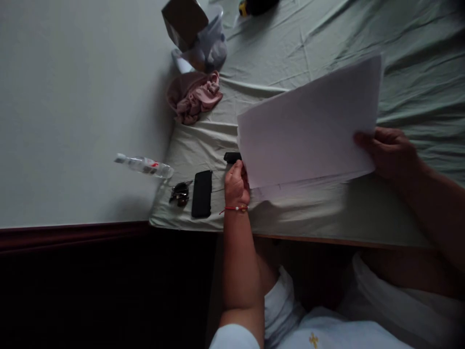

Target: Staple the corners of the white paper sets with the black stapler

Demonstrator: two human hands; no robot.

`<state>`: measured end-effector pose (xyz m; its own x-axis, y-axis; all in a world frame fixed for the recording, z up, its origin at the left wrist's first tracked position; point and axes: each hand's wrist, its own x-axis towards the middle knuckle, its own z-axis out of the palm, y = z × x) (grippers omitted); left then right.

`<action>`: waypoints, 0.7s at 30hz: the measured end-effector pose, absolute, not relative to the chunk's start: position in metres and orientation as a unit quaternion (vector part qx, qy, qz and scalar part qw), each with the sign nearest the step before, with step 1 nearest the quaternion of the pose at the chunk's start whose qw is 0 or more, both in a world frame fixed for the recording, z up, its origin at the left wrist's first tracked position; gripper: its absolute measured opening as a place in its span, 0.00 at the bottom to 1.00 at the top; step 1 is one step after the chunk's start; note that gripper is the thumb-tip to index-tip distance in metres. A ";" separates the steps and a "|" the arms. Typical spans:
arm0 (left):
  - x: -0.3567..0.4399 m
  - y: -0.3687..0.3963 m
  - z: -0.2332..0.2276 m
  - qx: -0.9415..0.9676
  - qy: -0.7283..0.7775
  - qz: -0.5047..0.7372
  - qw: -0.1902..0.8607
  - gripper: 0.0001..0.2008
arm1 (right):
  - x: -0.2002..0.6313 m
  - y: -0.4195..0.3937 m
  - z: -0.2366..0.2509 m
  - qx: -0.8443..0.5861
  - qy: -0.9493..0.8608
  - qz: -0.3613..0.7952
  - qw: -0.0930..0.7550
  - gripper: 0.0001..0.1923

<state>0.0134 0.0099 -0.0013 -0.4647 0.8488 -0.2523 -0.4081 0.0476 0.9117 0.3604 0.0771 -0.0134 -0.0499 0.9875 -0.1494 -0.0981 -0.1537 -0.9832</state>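
A stack of white paper sheets is held slightly tilted above the green cloth. At the right edge, my right hand grips it with the thumb on top. My left hand, with a red string bracelet at the wrist, is closed at the lower left corner of the sheets; some of its fingers are hidden. Just beyond that hand lies a small black object, partly covered by the paper. To its left, a black phone rests on the cloth.
Beside the phone is a bunch of keys. A clear plastic bottle stands near the wall. Farther back are a pink cloth, a clear tub and a cardboard box. The green-covered table ends close to my lap.
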 end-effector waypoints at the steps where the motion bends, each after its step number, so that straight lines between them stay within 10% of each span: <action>1: 0.013 0.010 -0.002 0.205 0.542 0.660 0.480 0.17 | 0.360 0.077 -0.014 -0.498 -0.450 0.569 0.475 0.30; 21: 0.018 -0.020 0.019 0.378 0.506 0.707 0.318 0.20 | 0.359 0.068 -0.012 -0.501 -0.517 0.491 0.491 0.27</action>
<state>0.0179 -0.0205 0.0193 -0.5124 0.8319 0.2130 -0.0673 -0.2862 0.9558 0.3587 0.0681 -0.0118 -0.0155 0.9998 0.0157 0.0356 0.0162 -0.9992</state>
